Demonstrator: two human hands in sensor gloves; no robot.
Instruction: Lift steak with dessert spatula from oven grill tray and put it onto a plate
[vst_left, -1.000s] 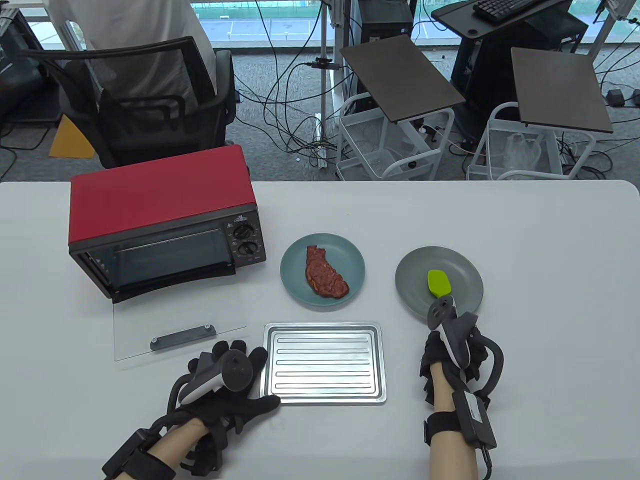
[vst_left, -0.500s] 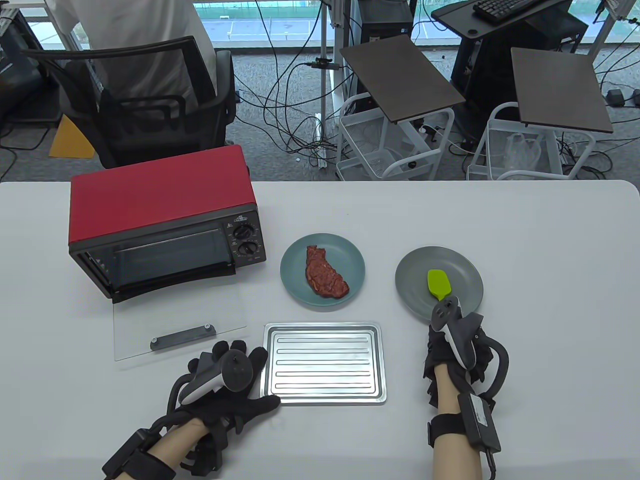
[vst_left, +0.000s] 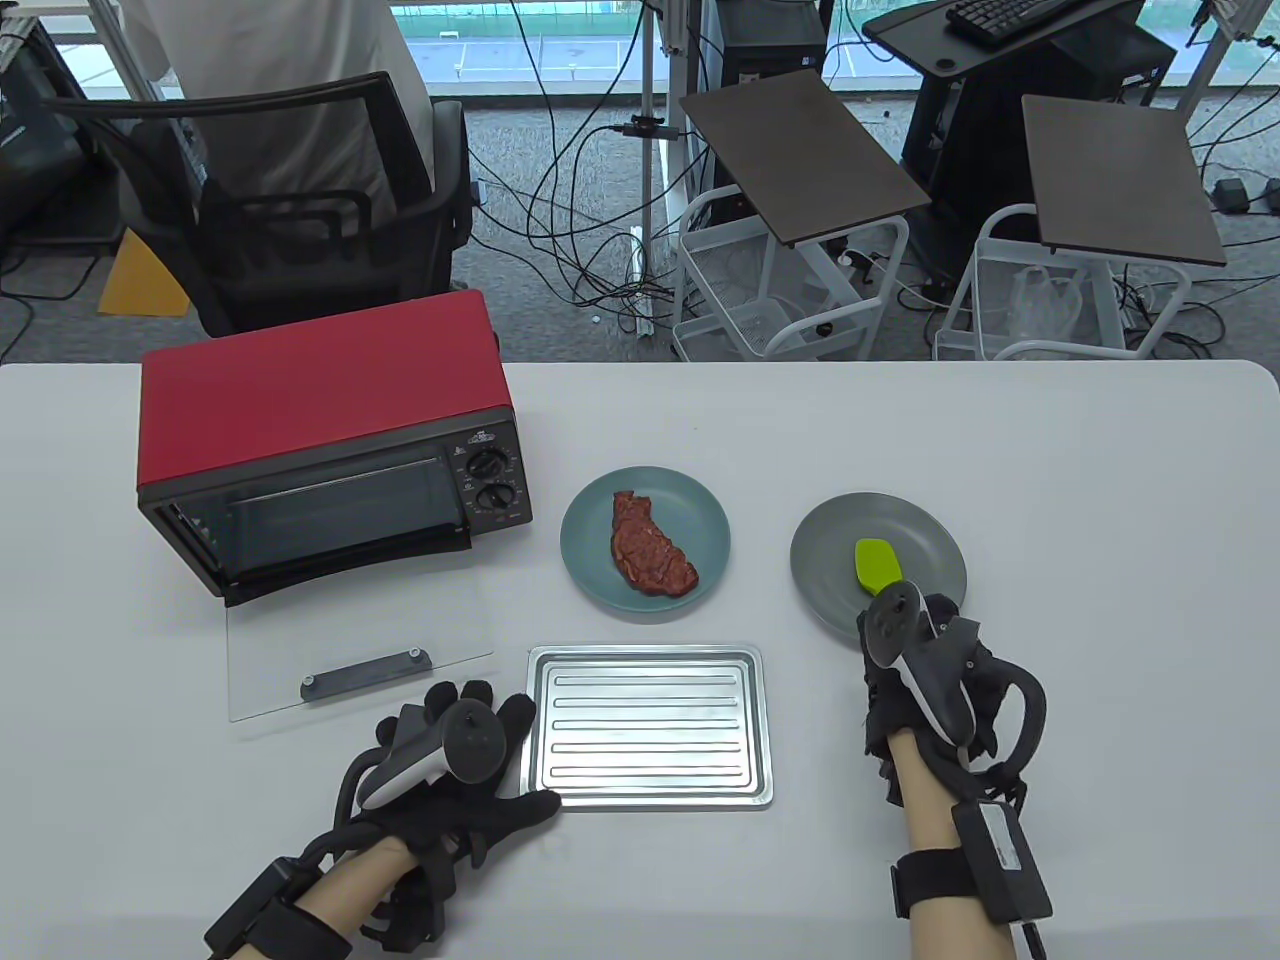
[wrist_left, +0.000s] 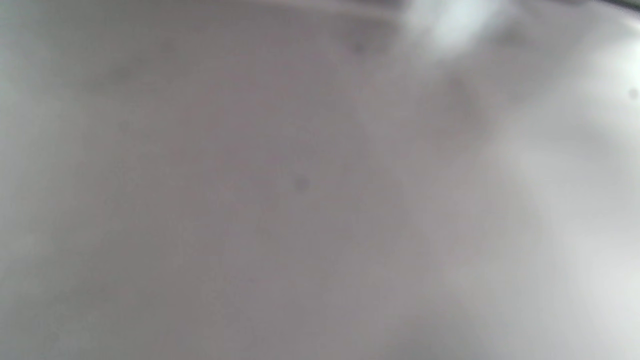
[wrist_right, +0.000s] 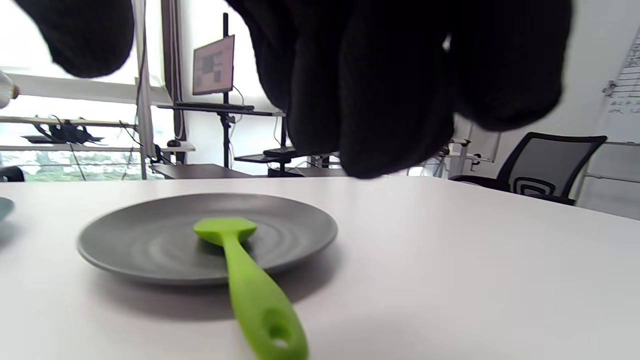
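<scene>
A white table (vst_left: 1050, 450) carries a red toaster oven (vst_left: 320, 440) with its glass door (vst_left: 350, 640) folded flat, a teal round plate (vst_left: 590, 570), a grey round plate (vst_left: 830, 560), and a ribbed silver oven tray (vst_left: 650, 725) at the front; a gloved left hand (vst_left: 450, 770) rests just beside that tray.

Bare table (vst_left: 1080, 640) right of grey plate (vst_left: 830, 545) — oven (vst_left: 320, 420) far left

Shiny metal, matt plates, soft green rubber

The ribbed tray (vst_left: 650, 727) is bright polished metal; the grey plate (wrist_right: 150, 245) looks matt, the spatula (wrist_right: 250, 280) smooth silicone-like. The oven (vst_left: 320, 400) wears glossy red paint, its door (vst_left: 355, 640) clear glass. The gloves (wrist_right: 400, 75) are knitted black cloth.
</scene>
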